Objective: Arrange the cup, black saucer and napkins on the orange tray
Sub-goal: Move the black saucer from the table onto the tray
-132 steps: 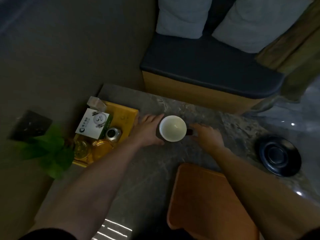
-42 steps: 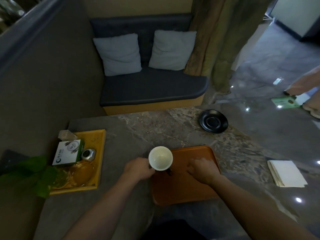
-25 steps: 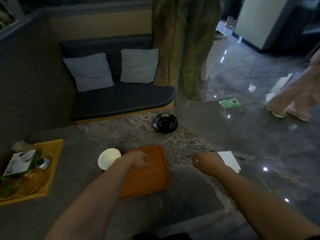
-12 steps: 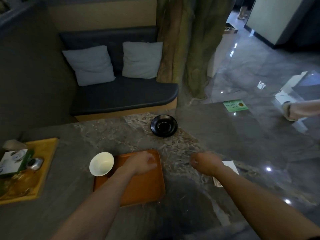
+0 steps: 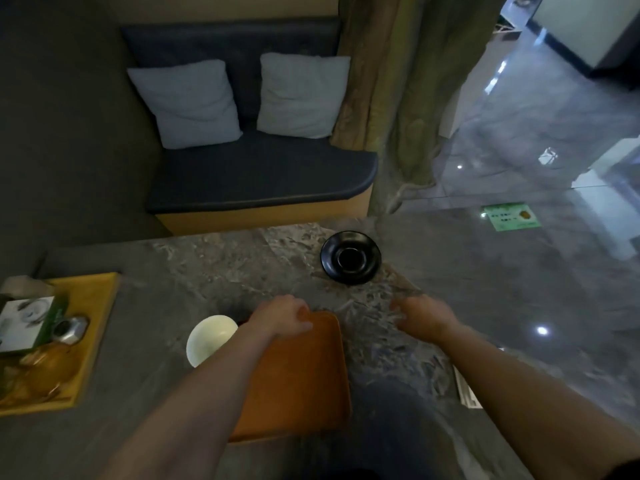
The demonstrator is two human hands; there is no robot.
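Note:
The orange tray (image 5: 304, 386) lies on the marble table in front of me. A white cup (image 5: 210, 338) stands at the tray's far left corner, partly behind my left forearm. My left hand (image 5: 282, 317) sits at the tray's far rim with its fingers curled over the edge. The black saucer (image 5: 350, 261) lies empty farther back on the table. Between the tray and the saucer, my right hand (image 5: 420, 318) hovers over the table, empty, with its fingers apart. The white napkins (image 5: 467, 389) lie on the right, mostly hidden under my right forearm.
A yellow tray (image 5: 93, 306) at the left holds a small box, a metal jar and glassware. A dark bench (image 5: 263, 181) with two cushions stands behind the table. A green card (image 5: 510, 216) lies at the far right.
My right hand has moved forward off the napkins toward the saucer. My left hand has slid to the tray's far rim and curled. The cup stays where it was.

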